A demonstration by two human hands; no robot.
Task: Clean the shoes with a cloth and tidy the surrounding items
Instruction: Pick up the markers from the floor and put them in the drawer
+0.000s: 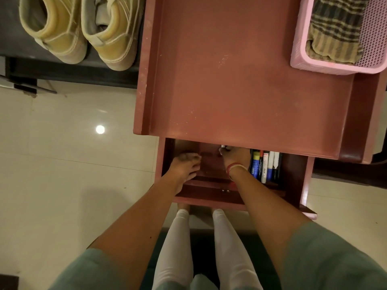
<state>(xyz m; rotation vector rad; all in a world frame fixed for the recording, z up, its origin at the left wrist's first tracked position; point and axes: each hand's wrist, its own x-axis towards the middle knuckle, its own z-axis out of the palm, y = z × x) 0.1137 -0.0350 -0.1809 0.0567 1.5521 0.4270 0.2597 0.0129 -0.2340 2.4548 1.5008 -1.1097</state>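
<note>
- Pair of shoes (111,34): tan-yellow high-tops with pale soles and off-white stitching, heels toward the camera. They sit side by side at 10–11 o'clock on a dark shelf (73,74), left of the table top (240,80).
- Cloth (337,28): brown-and-dark plaid, folded, lying in a pink mesh basket (326,65) at 1–2 o'clock on the table top's far right corner, well apart from the shoes.
- Drawer (209,195): pulled out at 6 o'clock; the table top overhangs and hides its rear part.
- Left hand (184,164): inside the drawer at its left, fingers straight and released, grasping nothing.
- Right hand (235,158): mid-drawer, fingers clenched round a small silver-capped item (222,146), identity not discernible; red and white bangles at the wrist.
- Markers (265,166): a row just right of the right hand, lying lengthwise in the drawer.
- Glossy cream floor (62,164) from 7 to 9 o'clock.
</note>
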